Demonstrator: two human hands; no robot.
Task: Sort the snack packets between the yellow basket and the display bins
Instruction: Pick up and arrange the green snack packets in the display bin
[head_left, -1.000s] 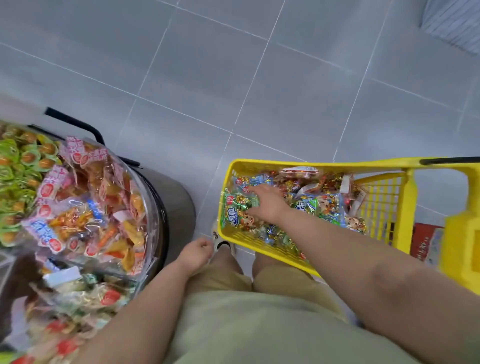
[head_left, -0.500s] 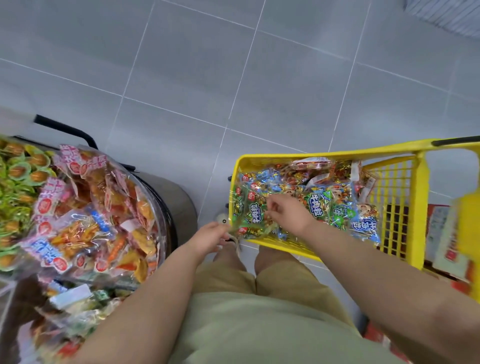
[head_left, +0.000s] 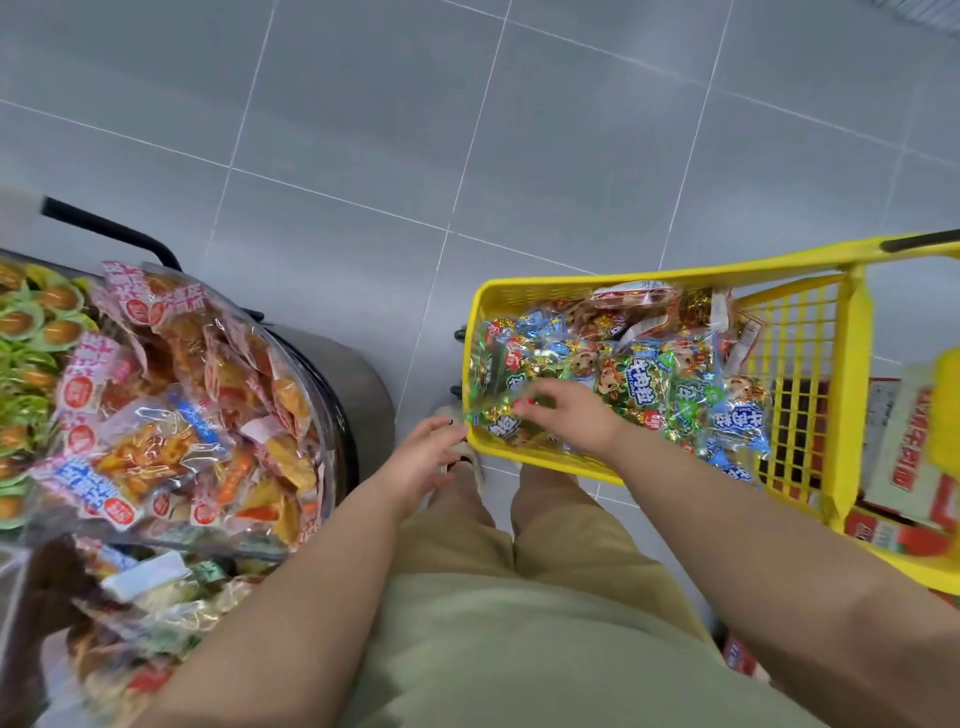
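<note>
The yellow basket (head_left: 571, 285) stands on the floor to my right, filled with shiny green and blue snack packets (head_left: 649, 384) and some red-brown ones at the back. My right hand (head_left: 569, 415) is inside its near left corner and pinches a green snack packet (head_left: 493, 413), which looks blurred. My left hand (head_left: 423, 457) hovers just outside that corner with fingers loosely extended, holding nothing. A round display bin (head_left: 332, 384) on my left is heaped with orange and pink packets (head_left: 171, 415).
Further left is a bin of green-cupped snacks (head_left: 26, 353), and a lower clear bin (head_left: 156, 597) holds mixed packets. Red and white cartons (head_left: 904, 467) lie beyond the basket's right wall. Grey tiled floor lies ahead between bin and basket. My legs stand below the basket.
My right hand pulled back from the basket's middle to its near left corner, taking hold of a green packet. My left hand rose from my knee toward the basket's corner.
</note>
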